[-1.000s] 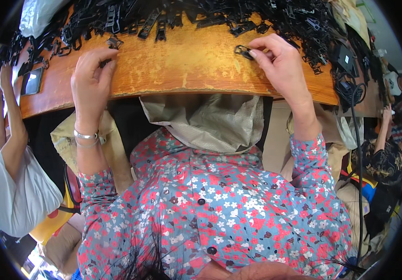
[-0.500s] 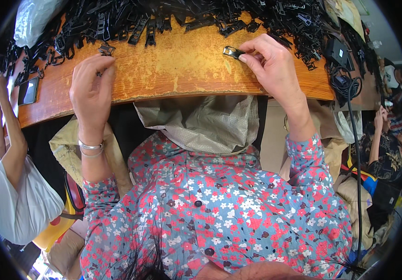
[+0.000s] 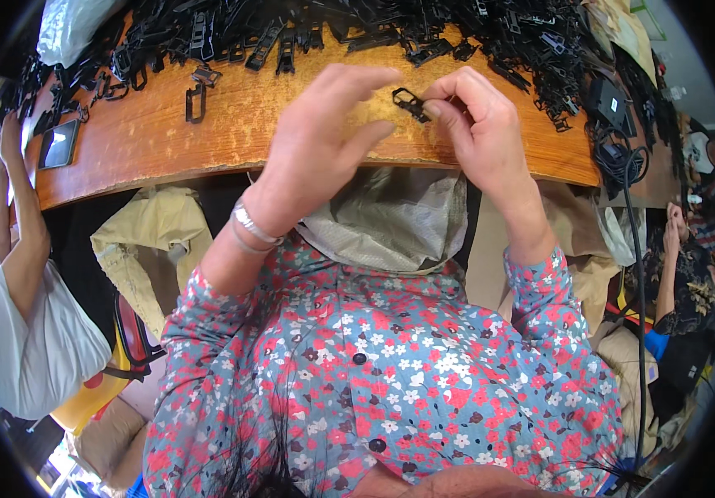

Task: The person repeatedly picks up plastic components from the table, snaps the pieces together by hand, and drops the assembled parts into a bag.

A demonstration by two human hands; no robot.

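Between the thumb and fingers of my right hand point(image 3: 483, 124) is a small black frame-shaped part point(image 3: 409, 104), held by its near end just above the table. My left hand point(image 3: 324, 137) is raised on the left of that part, thumb and fingers apart, with nothing visible between them. A gap separates its fingertips from the part. On the wooden table, further left, lies a loose black rectangular frame point(image 3: 195, 104), next to a small dark piece point(image 3: 205, 75).
A heap of similar black parts point(image 3: 357, 23) runs along the table's far side. A phone point(image 3: 58, 144) lies at the left, and a black box with coiled cable point(image 3: 612, 108) sits at the right. A pale woven sack point(image 3: 407, 220) hangs below the near edge. Other people sit on both sides.
My left hand has moved right from the table's left part toward my right hand, and its fingers have spread. The part in my right hand has turned and now shows an open frame.
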